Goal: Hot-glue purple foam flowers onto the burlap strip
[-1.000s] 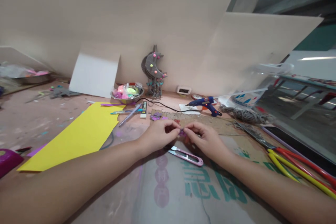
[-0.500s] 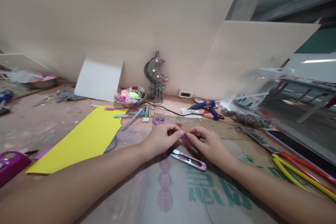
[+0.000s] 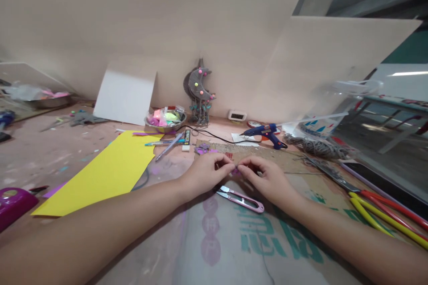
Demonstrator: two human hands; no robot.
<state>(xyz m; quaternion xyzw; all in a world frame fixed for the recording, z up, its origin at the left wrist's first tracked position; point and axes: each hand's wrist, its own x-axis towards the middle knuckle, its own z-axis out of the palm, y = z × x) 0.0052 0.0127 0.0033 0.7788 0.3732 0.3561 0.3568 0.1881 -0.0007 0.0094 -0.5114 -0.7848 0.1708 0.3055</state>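
Note:
My left hand (image 3: 211,173) and my right hand (image 3: 262,176) meet fingertip to fingertip above the board. Between them they pinch a small purple piece (image 3: 236,171), mostly covered by the fingers; its exact kind is too small to make out. Just below, pink-handled thread snips (image 3: 241,199) lie on the printed plastic-covered cardboard (image 3: 210,218). Behind my left hand sits a little heap of purple cut pieces (image 3: 203,148) on a strip of brown cardboard (image 3: 277,156).
A blue glue gun (image 3: 262,131) rests at the back, its black cord trailing left. Red-and-yellow-handled scissors (image 3: 357,193) and a phone-like dark slab (image 3: 384,185) lie right. Yellow paper (image 3: 107,171), pens (image 3: 169,147), a bowl (image 3: 165,122) and a grey moon ornament (image 3: 199,87) stand left and behind.
The fingertips of both hands have drawn slightly closer around the purple piece, so less of it shows. The view has shifted a little; the tools lie where they were.

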